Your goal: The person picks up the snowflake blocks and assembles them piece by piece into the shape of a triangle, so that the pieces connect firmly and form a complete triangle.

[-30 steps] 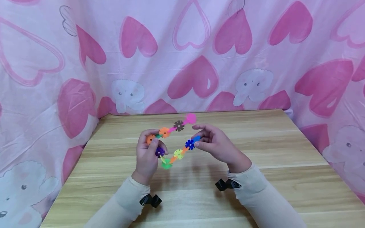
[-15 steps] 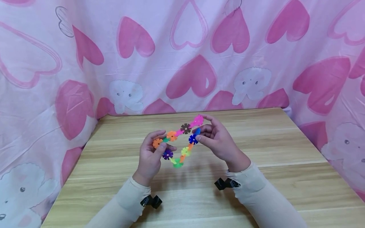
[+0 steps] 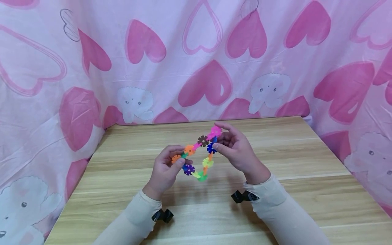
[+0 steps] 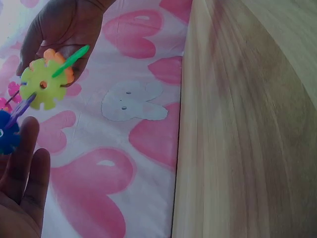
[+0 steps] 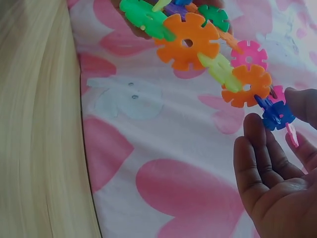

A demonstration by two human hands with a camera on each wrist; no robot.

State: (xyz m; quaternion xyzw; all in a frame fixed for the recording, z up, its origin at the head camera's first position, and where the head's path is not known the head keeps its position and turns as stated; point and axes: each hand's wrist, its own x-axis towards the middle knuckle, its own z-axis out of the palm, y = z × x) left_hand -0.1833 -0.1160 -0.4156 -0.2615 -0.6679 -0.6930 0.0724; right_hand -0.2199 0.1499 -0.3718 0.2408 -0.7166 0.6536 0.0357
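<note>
A chain of colourful notched plastic snowflake discs hangs in a loop above the table, slotted edge to edge. My left hand (image 3: 163,172) pinches its left bend, by an orange disc (image 3: 176,159) and a purple disc (image 3: 189,170). At the other side, my right hand (image 3: 240,153) grips a dark blue disc (image 3: 211,147) with the thumb, its forefinger at the pink disc (image 3: 216,131). These two ends lie close together; whether they are joined cannot be told. A yellow disc (image 4: 42,85) shows large in the left wrist view, an orange disc (image 5: 187,42) in the right.
The wood-grain table (image 3: 275,211) spreads under both hands. A pink curtain (image 3: 171,78) with hearts and white cartoon animals hangs behind it and along both sides. Black wrist cameras (image 3: 163,215) sit at the cuffs.
My left hand has moved right with its side of the chain. The pink end has come to my right forefinger, beside the blue end, narrowing the gap in the loop.
</note>
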